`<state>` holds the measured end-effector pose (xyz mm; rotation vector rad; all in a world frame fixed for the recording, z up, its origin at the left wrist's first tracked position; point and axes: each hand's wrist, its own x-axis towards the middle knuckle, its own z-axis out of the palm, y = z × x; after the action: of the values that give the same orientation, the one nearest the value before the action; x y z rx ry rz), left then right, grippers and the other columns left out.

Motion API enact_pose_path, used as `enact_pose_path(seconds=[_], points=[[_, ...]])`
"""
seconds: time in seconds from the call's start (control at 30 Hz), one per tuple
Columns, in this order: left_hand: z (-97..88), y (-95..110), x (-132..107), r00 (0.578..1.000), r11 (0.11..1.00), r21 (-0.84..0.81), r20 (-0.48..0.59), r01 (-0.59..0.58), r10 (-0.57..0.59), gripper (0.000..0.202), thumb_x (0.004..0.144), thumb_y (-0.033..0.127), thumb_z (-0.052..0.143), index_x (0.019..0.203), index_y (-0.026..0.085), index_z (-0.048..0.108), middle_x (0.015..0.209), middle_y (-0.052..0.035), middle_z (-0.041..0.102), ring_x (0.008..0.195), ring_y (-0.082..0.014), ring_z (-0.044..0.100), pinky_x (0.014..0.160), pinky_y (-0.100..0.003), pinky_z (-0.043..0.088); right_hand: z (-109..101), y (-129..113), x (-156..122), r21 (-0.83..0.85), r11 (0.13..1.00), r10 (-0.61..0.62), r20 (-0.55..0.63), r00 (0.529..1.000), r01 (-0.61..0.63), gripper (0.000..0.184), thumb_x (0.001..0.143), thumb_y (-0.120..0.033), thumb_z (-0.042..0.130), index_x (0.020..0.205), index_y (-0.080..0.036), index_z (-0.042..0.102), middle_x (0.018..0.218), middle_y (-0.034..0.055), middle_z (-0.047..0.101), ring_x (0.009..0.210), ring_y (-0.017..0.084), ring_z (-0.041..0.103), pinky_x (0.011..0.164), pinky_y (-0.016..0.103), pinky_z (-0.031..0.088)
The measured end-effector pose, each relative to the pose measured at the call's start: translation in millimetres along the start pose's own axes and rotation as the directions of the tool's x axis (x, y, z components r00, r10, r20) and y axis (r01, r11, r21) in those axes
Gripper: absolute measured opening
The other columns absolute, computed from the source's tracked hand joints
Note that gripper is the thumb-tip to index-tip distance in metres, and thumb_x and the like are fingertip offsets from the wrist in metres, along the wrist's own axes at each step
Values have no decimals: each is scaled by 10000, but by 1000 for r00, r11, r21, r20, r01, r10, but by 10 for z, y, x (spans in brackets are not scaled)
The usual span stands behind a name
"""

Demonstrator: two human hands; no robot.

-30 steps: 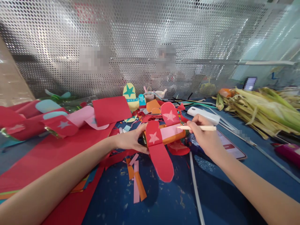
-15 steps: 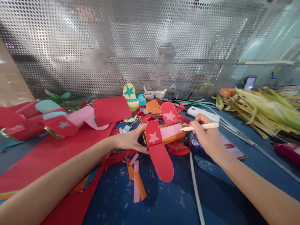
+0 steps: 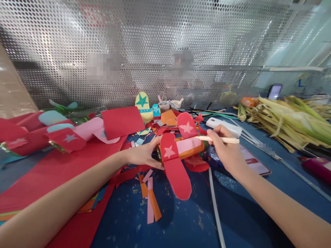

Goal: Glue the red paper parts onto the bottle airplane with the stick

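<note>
A toy airplane has red paper wings with pale stars, and an orange paper body with a pink strip along it. My left hand is closed around its left end, where a bit of dark, bottle-like surface shows. Between the fingers of my right hand is a slim cream-coloured pen, held almost level. Its tip is at the upper right edge of the pink strip; whether it touches I cannot tell.
Paper scraps lie in front of the airplane. Large red sheets and more paper-covered pieces spread at left. A phone, a white glue gun-like tool and corn husks are at right. A perforated metal panel stands behind.
The pen tip has shifted slightly up on the pink strip, and the pen lies more level. My right hand moved a little left; my left hand and the airplane stay nearly still.
</note>
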<state>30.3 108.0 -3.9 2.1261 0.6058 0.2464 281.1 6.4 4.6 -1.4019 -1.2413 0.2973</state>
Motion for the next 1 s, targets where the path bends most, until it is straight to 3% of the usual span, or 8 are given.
enact_pose_path(seconds=[0.17,0.3,0.47,0.67,1.0], points=[[2,10,-2,1000,999,-50,23,-1,2,900,662,422,778,1388,232,281,1370,-124,503,1258,-346,496,1034,-455,436,25,-62,-86,132,990,-48,58,997,40,325,899,-478,501,681,-241,450,487,-61,459,512,135,497,535,268,397],[-5,7,4,1000,999,-38,29,-7,8,916,670,424,774,1404,230,263,1415,-123,459,1298,-344,454,1053,-445,421,36,-129,-191,128,986,-131,166,977,111,296,895,-415,534,676,-227,468,535,-59,449,489,105,431,483,246,352],[-9,-5,6,1000,1000,-25,24,-9,9,917,661,423,781,1401,220,278,1389,-132,484,1284,-344,468,1062,-460,401,91,-147,-293,195,978,-133,307,942,74,172,899,-327,515,767,-225,475,636,-47,499,550,102,480,513,231,391],[-9,-4,4,1000,999,-34,23,10,-10,923,646,444,785,1399,224,297,1374,-126,506,1279,-348,478,1060,-453,397,141,-96,-303,141,990,-51,310,949,7,189,831,-304,589,741,-227,442,622,-58,475,528,95,476,491,225,376],[-17,-32,-3,1000,999,36,5,23,-23,953,657,483,777,1431,227,283,1402,-124,486,1333,-355,413,1126,-480,312,146,-98,-288,140,990,-43,331,943,-4,184,808,-323,596,743,-227,452,655,-39,520,581,112,516,525,237,415]])
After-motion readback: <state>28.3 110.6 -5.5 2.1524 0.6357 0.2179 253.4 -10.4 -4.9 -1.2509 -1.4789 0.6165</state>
